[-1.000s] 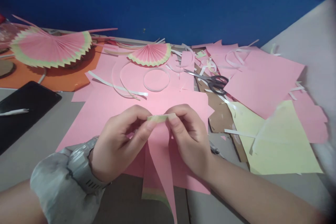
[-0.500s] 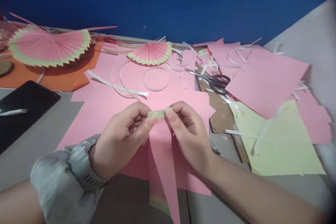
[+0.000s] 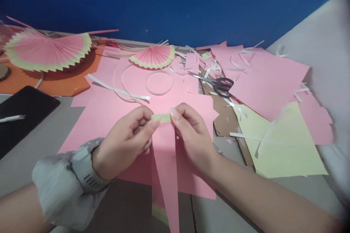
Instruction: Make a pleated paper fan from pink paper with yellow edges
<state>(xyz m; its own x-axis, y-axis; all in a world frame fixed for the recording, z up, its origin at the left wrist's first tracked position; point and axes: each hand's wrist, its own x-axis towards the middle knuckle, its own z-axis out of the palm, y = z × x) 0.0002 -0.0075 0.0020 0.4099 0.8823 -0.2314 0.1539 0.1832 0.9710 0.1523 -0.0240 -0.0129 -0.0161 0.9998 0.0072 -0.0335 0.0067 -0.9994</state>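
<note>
Between both hands is a long pink paper strip (image 3: pixel 164 153) with a pale green end, hanging down toward me. A pink pointed flap lies along its lower part, and another green edge shows near the bottom. My left hand (image 3: pixel 125 134), with a grey watch at the wrist, pinches the left side of the green end between thumb and forefinger. My right hand (image 3: pixel 193 136) pinches the right side the same way. Under the hands lies a large pink sheet (image 3: pixel 98 123). Beyond them rests a thin white paper ring (image 3: pixel 160 82).
Scissors (image 3: pixel 218 83) lie right of centre among white paper scraps. Pleated pink-and-green paper fans (image 3: pixel 49 52) sit at the far left and back centre. A black phone or tablet (image 3: pixel 27 116) lies left. Pale green paper (image 3: pixel 290 149) and pink sheets (image 3: pixel 273 80) cover the right.
The thumbs have drawn slightly apart, so more of the green end shows between them. The hanging strip's lower tip has swung a little left. The whole view has shifted slightly.
</note>
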